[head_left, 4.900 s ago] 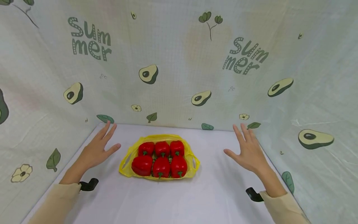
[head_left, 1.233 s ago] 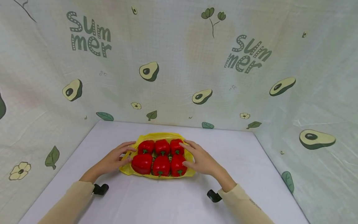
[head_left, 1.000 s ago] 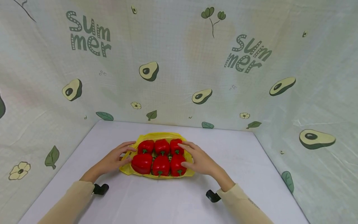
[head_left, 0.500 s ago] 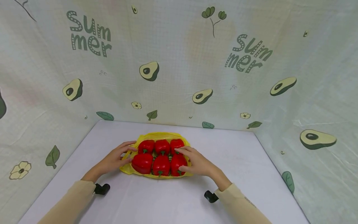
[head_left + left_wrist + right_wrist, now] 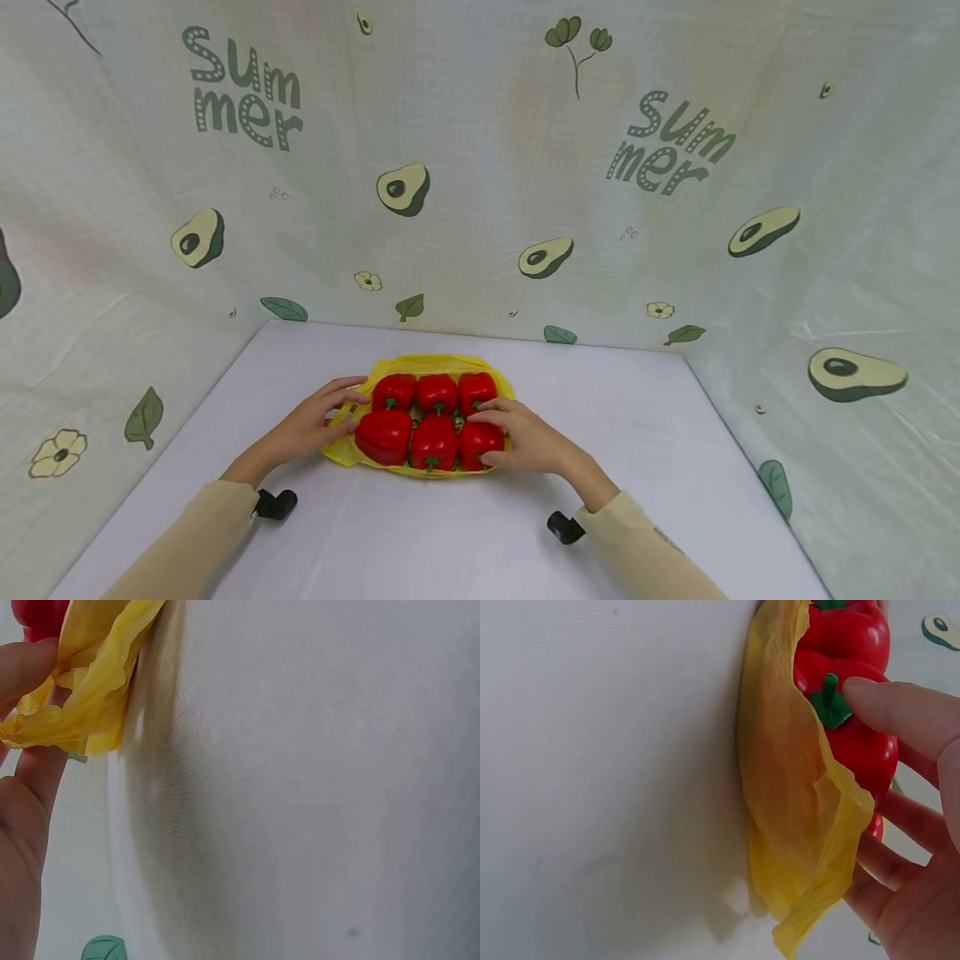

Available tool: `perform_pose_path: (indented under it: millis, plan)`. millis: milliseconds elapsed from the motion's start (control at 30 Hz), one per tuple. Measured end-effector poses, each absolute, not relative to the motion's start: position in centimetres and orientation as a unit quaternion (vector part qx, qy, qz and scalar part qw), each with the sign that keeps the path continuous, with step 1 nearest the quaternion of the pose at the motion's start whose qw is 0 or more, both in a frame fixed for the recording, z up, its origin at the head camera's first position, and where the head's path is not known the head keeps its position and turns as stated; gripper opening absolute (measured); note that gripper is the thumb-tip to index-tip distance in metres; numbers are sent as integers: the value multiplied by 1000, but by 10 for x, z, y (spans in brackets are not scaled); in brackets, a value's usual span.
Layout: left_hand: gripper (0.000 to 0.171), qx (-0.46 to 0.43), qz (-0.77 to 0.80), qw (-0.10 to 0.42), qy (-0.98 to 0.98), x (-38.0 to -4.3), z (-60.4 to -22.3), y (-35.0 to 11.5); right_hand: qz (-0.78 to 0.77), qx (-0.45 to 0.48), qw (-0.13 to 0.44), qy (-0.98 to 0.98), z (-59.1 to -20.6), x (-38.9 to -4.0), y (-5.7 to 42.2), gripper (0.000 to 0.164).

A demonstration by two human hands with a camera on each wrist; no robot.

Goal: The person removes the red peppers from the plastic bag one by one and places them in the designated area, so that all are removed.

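Observation:
Several red bell peppers with green stems lie in two rows in a yellow plastic bag (image 5: 427, 364) on the table. My right hand (image 5: 534, 437) grips the front-right bell pepper (image 5: 862, 754), its thumb beside the stem and its fingers round the far side. That pepper is still among the others. At the bag's left end, my left hand (image 5: 303, 427) holds the yellow plastic, which hangs between thumb and fingers in the left wrist view. The left thumb tip (image 5: 34, 664) is right at a red pepper (image 5: 39, 616); the other fingers are partly hidden by the bag.
The bag stands on a white-covered table (image 5: 420, 542). Behind and at both sides hangs a pale cloth (image 5: 480, 167) printed with avocados and leaves. A black wrist camera (image 5: 276, 504) sits under the left wrist, another black camera (image 5: 564, 527) under the right.
From wide apart, both hands came in to the bag's two ends. Over the last second my right hand moved slightly left and closed round the front-right bell pepper; the left stayed put.

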State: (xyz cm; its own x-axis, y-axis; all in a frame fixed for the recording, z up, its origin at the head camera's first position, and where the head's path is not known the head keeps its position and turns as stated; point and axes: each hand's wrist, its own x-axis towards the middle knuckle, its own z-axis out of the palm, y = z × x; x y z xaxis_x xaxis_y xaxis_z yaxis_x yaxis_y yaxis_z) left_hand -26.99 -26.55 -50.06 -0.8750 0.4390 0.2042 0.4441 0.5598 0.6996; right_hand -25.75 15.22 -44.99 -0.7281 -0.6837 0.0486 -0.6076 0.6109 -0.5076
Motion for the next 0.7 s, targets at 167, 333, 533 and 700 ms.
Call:
perform_pose_path:
  millis: [167,333,533,700]
  plan:
    - [38,-250,-396,4,-883,-272,-501,-266,-247,-363,74,896,-452,-258,152,54]
    - [40,-244,-397,0,-885,-272,-499,-265,-242,-363,71,897,-451,-258,151,53]
    - [41,-245,-396,2,-885,-272,-498,-264,-232,-362,71,900,-450,-258,150,54]
    - [39,-248,-395,6,-885,-271,-500,-264,-232,-362,78,899,-450,-257,149,55]
